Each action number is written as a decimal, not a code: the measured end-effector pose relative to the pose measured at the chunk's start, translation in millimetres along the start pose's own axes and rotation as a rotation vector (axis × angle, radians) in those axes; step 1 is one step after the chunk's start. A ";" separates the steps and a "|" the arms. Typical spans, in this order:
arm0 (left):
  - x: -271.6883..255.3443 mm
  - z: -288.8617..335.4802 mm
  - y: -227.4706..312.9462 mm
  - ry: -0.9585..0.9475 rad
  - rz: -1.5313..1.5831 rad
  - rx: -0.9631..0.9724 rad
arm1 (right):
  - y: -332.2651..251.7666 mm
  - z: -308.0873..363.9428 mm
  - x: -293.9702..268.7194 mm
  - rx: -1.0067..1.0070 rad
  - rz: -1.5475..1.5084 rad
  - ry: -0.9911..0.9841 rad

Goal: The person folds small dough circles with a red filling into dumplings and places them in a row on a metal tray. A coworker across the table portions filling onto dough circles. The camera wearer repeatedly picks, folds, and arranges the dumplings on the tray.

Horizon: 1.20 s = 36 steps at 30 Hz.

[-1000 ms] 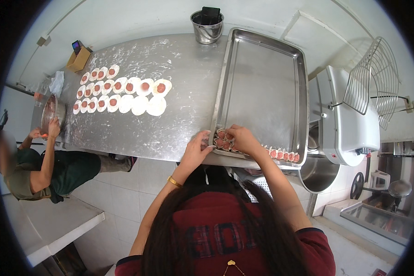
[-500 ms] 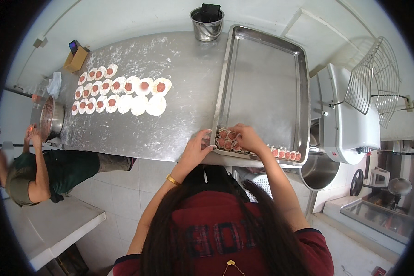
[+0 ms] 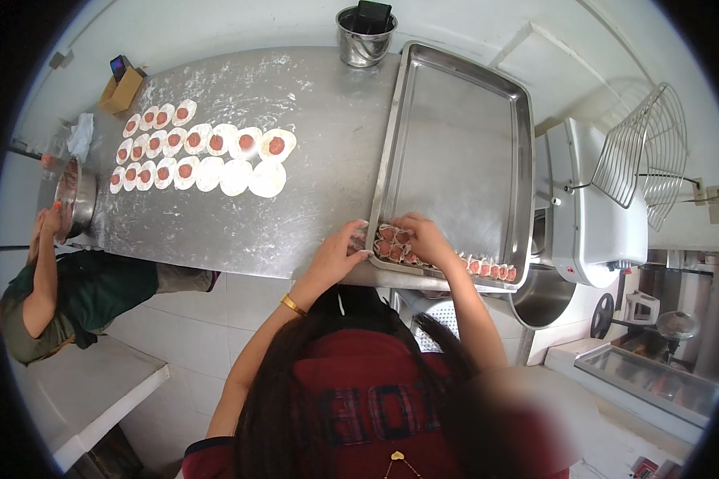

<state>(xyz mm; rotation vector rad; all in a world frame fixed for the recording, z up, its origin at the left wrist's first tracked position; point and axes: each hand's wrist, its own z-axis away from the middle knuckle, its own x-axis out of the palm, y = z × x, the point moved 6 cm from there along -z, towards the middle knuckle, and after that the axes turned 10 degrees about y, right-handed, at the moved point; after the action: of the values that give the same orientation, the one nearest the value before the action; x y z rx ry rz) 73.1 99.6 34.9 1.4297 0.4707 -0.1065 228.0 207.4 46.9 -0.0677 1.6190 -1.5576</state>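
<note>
Small open-topped meat dumplings [image 3: 395, 246] stand packed in the near left corner of a large metal tray [image 3: 388, 144], and more of them [image 3: 491, 269] line its near edge. Over the corner group, my right hand [image 3: 420, 237] points its fingers down, closed on one dumpling that it partly hides. My left hand [image 3: 337, 254] is just outside the tray's left rim. Its fingers and thumb curl round something pinkish that I cannot make out clearly. Left of it, round white wrappers [image 3: 267, 180] lie in rows on the steel table [image 3: 319, 104], most with a meat ball [image 3: 185, 171] on top.
A metal bucket [image 3: 365, 49] with a black object stands at the back. At the far left a co-worker's hands [image 3: 46, 223] are at a metal bowl [image 3: 85, 199] of meat. A white machine [image 3: 607, 215] and wire racks [image 3: 635, 144] are right of the tray.
The view has shifted slightly. My hands stay at the same tray corner, with the right fingers still on the dumplings. The co-worker's hands have moved down a little beside the bowl.
</note>
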 end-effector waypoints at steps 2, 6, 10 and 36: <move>0.2 -1.0 -2.9 -0.015 0.036 -0.023 | 2.8 -1.1 -4.8 -0.049 0.209 0.089; 3.8 -2.3 -10.4 -0.049 0.007 -0.060 | 10.9 -0.5 1.2 -0.032 0.413 0.058; 11.5 -4.5 -21.5 -0.125 0.092 -0.182 | 16.3 3.2 -2.3 0.017 0.291 0.129; 60.2 5.1 -13.8 -0.110 0.384 -0.463 | 153.6 62.7 -243.0 0.120 0.792 1.186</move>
<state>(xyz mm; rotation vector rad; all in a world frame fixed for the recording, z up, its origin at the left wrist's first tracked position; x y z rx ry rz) 124.0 105.0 -0.1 1.0283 0.1106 0.2202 494.7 331.3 56.5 1.6168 1.9578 -1.0198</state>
